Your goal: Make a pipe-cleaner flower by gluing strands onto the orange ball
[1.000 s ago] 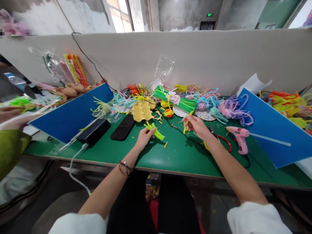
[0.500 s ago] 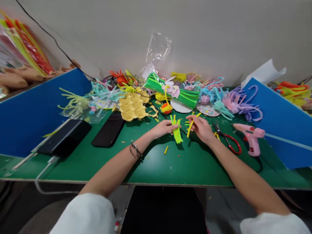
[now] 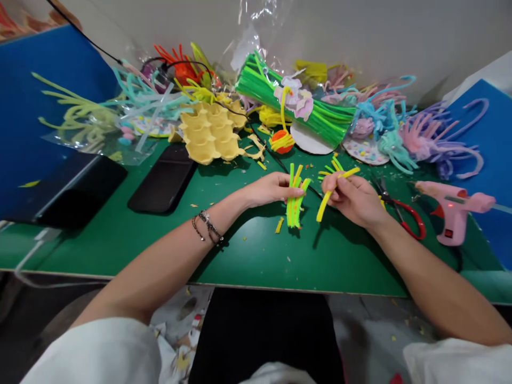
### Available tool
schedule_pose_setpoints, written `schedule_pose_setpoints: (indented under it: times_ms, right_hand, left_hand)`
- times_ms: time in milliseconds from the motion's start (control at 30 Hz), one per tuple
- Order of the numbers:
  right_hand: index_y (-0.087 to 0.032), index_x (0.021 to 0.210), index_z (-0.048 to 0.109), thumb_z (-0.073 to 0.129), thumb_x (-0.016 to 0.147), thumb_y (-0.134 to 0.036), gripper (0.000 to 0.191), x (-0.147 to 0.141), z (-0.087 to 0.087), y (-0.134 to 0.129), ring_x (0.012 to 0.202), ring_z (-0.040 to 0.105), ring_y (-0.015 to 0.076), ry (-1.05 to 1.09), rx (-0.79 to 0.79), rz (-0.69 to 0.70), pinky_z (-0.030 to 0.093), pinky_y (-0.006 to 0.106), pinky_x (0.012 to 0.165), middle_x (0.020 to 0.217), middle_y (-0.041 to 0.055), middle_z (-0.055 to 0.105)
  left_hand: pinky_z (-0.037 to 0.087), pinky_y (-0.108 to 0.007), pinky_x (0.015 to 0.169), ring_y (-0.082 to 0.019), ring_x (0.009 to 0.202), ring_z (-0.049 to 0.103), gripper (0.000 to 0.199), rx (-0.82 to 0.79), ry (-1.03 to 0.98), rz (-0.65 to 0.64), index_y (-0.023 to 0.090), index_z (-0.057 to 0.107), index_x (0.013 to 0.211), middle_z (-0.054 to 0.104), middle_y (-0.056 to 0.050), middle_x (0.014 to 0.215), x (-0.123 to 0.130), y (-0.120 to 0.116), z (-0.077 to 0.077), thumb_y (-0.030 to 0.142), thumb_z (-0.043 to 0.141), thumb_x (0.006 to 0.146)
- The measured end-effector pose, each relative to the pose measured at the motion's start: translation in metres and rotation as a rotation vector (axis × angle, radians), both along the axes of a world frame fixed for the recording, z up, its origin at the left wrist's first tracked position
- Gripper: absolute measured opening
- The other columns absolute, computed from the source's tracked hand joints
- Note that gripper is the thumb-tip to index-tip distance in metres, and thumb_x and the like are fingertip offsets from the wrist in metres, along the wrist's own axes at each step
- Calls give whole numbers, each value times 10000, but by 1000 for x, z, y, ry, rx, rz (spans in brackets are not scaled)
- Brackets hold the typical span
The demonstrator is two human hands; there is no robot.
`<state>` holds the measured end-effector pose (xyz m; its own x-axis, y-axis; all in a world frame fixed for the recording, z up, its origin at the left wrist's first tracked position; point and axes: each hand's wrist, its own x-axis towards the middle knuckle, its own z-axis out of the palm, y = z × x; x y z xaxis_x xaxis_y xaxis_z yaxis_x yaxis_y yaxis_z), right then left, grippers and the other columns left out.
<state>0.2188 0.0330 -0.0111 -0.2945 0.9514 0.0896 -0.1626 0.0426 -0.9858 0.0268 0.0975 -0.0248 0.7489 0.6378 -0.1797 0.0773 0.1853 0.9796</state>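
Several partly hidden strips [image 3: 295,213] in pinched left grip [image 3: 277,190], yellow strip [image 3: 323,208] in pinched right grip [image 3: 356,197].

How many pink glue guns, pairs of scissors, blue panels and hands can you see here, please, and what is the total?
Pink glue gun: 1
Red-handled scissors: 1
Blue panels: 2
Left hand and right hand, both holding strips: 2
Total: 6
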Motion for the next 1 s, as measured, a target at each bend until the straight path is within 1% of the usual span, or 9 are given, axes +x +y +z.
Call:
schedule_pose_setpoints:
  times_ms: [100,200,400,500,600,733,833,933,1000]
  right_hand:
    - [-189,727,599,562,832,-493,324,3,-4,0,551,379,72,-112,53,77,274,221,493,636,-25,444]
    - [-186,768,597,486,882,-480,334,5,-4,0,579,392,77,-248,144,155,301,229,519,683,-17,450]
    - [-198,827,588,425,928,-398,277,1,4,-6,622,400,77,-462,325,198,345,227,595,751,-16,461]
    - [-215,887,564,438,924,-375,207,-1,5,-8,654,430,84,-478,355,190,367,221,612,771,-17,476]
    - [-223,922,539,450,917,-379,180,0,4,-8,670,447,90,-494,376,154,386,225,621,823,-8,505]
    - [-224,903,531,447,922,-351,153,3,4,-7,704,460,97,-550,433,133,398,232,665,833,-6,512]
    - [-230,889,532,444,923,-331,138,3,5,-7,743,486,107,-568,462,139,407,242,703,835,-7,525]
    - [-229,888,533,435,925,-319,139,2,4,-7,749,498,113,-586,472,154,412,252,704,842,-3,537]
    - [-228,891,533,439,923,-323,138,1,2,-6,732,491,109,-587,475,140,407,249,686,847,-4,536]
  left_hand:
    - [354,-187,524,-45,523,428,137,29,20,-17,117,617,680,512,62,561,0,-1,2,227,696,660]
    - [362,-180,528,-43,521,424,122,54,22,-22,118,611,654,496,64,552,0,-1,3,218,679,674]
    - [387,-189,546,-56,527,457,99,75,30,-25,116,644,651,532,45,556,1,-2,3,197,694,678]
    - [390,-191,547,-64,541,473,84,77,42,-18,112,669,683,549,38,567,2,-4,2,188,702,674]
    - [368,-180,532,-58,549,457,130,70,33,-40,116,684,724,569,37,595,2,-5,1,213,721,646]
    - [347,-171,518,-51,542,435,218,65,-11,-85,116,666,701,554,44,582,2,-4,0,283,753,590]
    - [329,-170,512,-47,539,421,242,53,-13,-92,114,652,692,544,45,581,2,-5,1,297,758,574]
    - [305,-171,506,-42,533,402,242,47,-3,-95,111,651,698,530,46,576,3,-6,2,296,755,580]
    - [292,-173,500,-41,527,394,239,46,-4,-95,109,647,692,521,47,569,3,-7,2,293,754,583]
